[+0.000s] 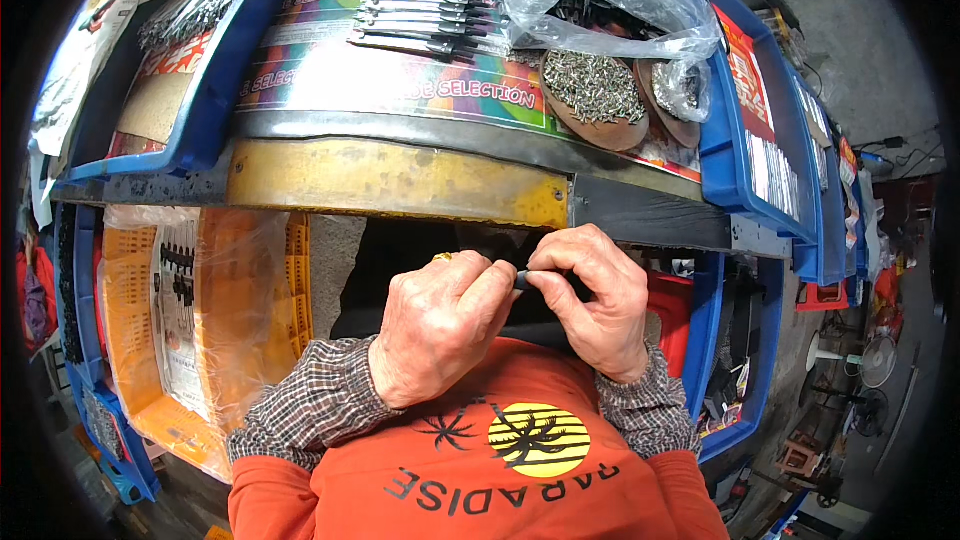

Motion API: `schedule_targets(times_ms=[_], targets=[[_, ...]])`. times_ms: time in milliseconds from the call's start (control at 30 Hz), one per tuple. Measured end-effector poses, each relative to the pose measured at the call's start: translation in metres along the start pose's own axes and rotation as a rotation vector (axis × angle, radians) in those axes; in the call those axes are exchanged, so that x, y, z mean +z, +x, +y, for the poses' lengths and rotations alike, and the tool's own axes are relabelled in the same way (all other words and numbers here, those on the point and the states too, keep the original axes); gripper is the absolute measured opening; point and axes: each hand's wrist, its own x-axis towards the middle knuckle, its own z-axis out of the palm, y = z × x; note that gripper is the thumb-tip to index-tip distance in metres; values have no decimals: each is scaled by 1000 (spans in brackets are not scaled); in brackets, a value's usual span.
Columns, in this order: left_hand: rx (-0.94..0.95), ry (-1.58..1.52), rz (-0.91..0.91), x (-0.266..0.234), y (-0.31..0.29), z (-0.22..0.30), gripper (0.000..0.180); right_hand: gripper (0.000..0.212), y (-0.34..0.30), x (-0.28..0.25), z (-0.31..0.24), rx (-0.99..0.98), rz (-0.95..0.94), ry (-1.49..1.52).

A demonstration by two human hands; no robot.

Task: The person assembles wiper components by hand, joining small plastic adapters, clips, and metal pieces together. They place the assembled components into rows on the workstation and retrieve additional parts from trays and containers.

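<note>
My left hand (440,325) is closed in a fist, with a ring on one finger. My right hand (600,305) pinches between thumb and forefinger. A small dark grey piece (522,281) shows where the fingertips of both hands meet, in front of my body. Most of it is hidden by the fingers, so its kind cannot be made out. On the workbench beyond lies a row of slim metal parts with black ends (425,2). To their right, a brown oval dish (608,136) is heaped with small shiny metal pins (592,87).
The bench's front edge has a yellow strip (400,173). A clear plastic bag (625,5) lies over a second dish. Blue trays stand left (205,130) and right (735,175). An orange crate (135,310) sits below at left; a blue bin (765,360) is at lower right.
</note>
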Motion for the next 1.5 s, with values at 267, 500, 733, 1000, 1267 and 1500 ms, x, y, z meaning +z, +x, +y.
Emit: schedule_targets(times_ms=[267,500,733,1000,1267,1500], targets=[[2,21,-8,0,-1,1,22,26,-7,7,3,-254,45,-234],[83,38,62,6,-3,-2,22,32,-14,4,3,-359,17,-363],[118,76,76,8,1,0,22,17,-8,-1,3,-139,19,-98],[158,75,79,7,5,-1,24,10,-7,-9,-9,776,-80,693],[138,19,121,3,16,0,22,13,9,-23,5,206,94,5],[1,22,59,2,9,-7,26,27,52,-35,34,-115,198,-642]])
